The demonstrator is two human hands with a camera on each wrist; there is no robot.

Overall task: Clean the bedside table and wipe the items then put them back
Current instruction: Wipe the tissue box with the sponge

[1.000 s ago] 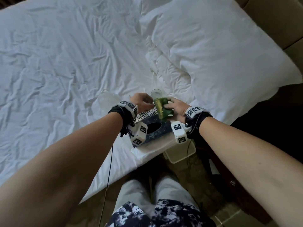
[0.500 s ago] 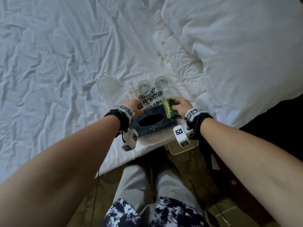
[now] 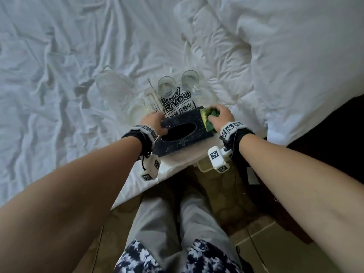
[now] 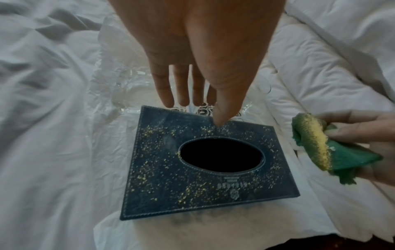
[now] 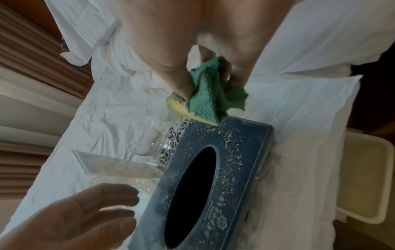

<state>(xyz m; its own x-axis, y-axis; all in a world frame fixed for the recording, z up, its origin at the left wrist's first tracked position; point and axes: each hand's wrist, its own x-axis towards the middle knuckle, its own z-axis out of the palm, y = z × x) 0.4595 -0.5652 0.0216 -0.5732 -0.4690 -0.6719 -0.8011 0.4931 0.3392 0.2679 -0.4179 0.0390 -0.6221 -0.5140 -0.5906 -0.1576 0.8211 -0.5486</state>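
A dark blue tissue box [image 3: 177,145] [image 4: 149,160] [image 5: 235,160] flecked with yellow crumbs lies on a white plastic sheet [image 3: 177,160] on the bed. My left hand [image 3: 155,123] [image 4: 198,108] [image 5: 96,211] is at its left end with straight, spread fingers, the thumb tip by the top edge; I cannot tell if it touches. My right hand [image 3: 220,117] [image 4: 352,135] [image 5: 213,67] grips a green and yellow sponge cloth [image 3: 206,117] [image 4: 316,143] [image 5: 203,104] whose yellow edge touches the box's far right corner.
Two clear glasses [image 3: 167,85] [image 3: 190,77] and a clear acrylic sign [image 3: 177,103] stand on the sheet just beyond the box. A big white pillow [image 3: 295,56] lies to the right. A pale bin [image 3: 204,166] sits on the floor below the bed edge.
The box has come down from between both hands to lie on the sheet. My left hand's fingers have straightened at its left end. The sponge moved to the box's right corner.
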